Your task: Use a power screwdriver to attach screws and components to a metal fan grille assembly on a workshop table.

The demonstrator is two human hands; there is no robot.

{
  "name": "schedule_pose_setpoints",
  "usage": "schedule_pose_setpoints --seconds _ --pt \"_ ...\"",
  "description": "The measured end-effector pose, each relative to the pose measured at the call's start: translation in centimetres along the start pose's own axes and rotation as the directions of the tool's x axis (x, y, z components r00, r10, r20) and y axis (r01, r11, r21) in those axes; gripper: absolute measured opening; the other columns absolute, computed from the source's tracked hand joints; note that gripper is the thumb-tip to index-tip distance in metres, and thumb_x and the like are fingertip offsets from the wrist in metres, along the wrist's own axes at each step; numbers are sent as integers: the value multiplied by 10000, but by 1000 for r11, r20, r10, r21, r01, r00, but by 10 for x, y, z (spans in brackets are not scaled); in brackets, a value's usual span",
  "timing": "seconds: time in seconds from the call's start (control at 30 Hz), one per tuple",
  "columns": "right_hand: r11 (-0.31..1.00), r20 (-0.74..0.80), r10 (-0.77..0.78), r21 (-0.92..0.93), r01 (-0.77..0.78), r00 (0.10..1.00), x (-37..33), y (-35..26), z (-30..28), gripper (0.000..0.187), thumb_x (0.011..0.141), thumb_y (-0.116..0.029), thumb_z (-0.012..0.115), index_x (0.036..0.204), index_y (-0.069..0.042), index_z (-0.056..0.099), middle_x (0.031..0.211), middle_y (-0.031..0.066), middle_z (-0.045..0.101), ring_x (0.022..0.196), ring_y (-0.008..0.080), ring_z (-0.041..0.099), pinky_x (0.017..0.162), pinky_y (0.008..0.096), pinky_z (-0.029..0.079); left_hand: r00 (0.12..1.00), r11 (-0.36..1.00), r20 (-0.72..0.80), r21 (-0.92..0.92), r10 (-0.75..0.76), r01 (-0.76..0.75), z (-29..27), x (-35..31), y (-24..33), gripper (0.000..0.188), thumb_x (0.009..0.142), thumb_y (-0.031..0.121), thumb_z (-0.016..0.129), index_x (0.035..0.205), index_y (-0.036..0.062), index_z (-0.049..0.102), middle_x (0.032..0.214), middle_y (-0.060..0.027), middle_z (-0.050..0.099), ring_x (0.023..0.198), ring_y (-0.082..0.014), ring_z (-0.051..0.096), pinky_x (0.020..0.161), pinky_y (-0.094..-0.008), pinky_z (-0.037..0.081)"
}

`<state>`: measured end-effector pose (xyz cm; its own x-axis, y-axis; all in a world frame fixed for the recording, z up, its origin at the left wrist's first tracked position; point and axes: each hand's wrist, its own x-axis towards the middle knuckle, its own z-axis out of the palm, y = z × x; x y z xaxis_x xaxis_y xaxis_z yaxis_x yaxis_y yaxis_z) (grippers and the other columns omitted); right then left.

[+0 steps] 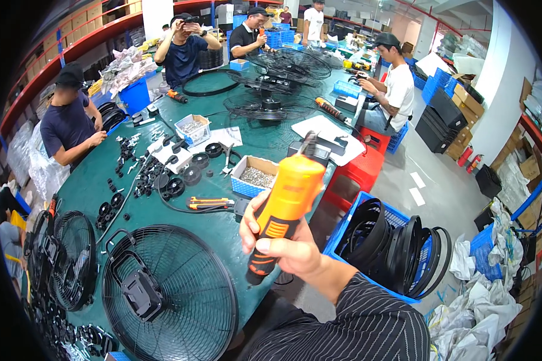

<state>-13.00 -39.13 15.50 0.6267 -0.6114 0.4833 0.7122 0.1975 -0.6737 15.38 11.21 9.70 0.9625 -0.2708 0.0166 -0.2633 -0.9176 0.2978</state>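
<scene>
My right hand (pixel 286 243) is raised above the table's near edge, shut on an orange and black electric screwdriver (pixel 286 201). The tool tilts up and to the right, its dark bit end pointing away from me. My striped dark sleeve (pixel 355 319) comes in from the lower right. My left hand is out of the picture. Below and to the left of the tool, a round black wire fan grille (pixel 186 313) lies flat on the green table (pixel 223 225), with a black block (pixel 141 295) fixed on it.
A small carton of screws (pixel 256 175) and an orange-handled tool (pixel 208 203) lie just beyond my hand. Black plastic parts (pixel 162 177) and more grilles (pixel 271 105) cover the table. A blue crate of black rings (pixel 397 246) stands on the floor at right. Several people (pixel 69 126) work around the table.
</scene>
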Motion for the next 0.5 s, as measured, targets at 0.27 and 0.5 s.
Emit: schedule_pose_setpoints --seconds 0.27,0.5 --pt "888 162 14 452 -87 987 -22 34 80 451 862 -45 614 1264 -33 411 754 83 523 617 175 562 558 306 461 775 519 11 -748 632 -413 36 -76 135 192 877 -64 671 1057 0 653 1038 -127 625 744 -168 601 674 -290 525" --pt "804 130 -9 591 -70 992 -34 46 97 460 869 -53 579 1293 -75 402 810 97 524 634 184 556 593 303 469 806 251 -107 -919 582 -304 56 -91 185 162 853 -106 668 1001 -45 644 975 -158 636 699 -152 589 610 -268 496"
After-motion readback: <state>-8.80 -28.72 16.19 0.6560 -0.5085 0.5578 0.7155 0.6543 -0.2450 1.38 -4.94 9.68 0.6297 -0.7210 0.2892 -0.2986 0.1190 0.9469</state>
